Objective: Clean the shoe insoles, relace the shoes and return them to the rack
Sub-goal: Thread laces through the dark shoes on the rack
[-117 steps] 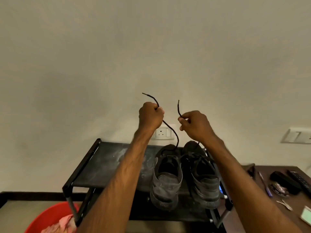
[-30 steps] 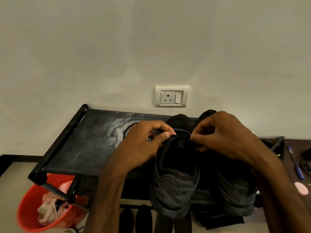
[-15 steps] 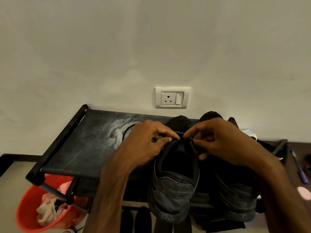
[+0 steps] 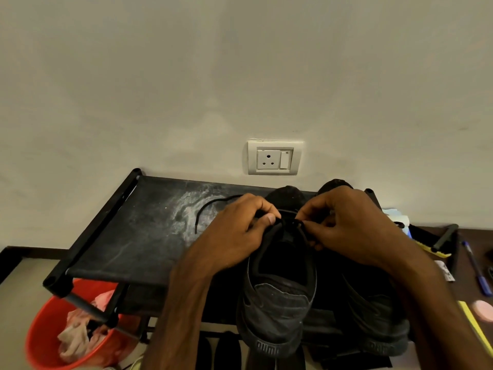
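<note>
Two dark grey shoes stand heels toward me on the top shelf of the black shoe rack point(image 4: 125, 236). The left shoe point(image 4: 277, 297) lies under both my hands, and the right shoe point(image 4: 373, 316) is partly hidden by my right forearm. My left hand point(image 4: 240, 231) pinches the black shoelace point(image 4: 210, 206) at the left side of the left shoe's top eyelets. My right hand point(image 4: 344, 225) pinches the lace at the right side. A loose lace end trails left across the dusty shelf.
A red bucket point(image 4: 50, 340) with cloths sits on the floor below the rack's left end. A wall socket point(image 4: 273, 157) is on the wall above the shoes. A brown table point(image 4: 469, 236) at the right holds a blue pen point(image 4: 476, 271) and small items. Dark footwear stands on a lower shelf.
Both hands came down from holding the lace ends up in the air to the left shoe's eyelets. In the last second they shifted only slightly, and a lace end now lies on the shelf.
</note>
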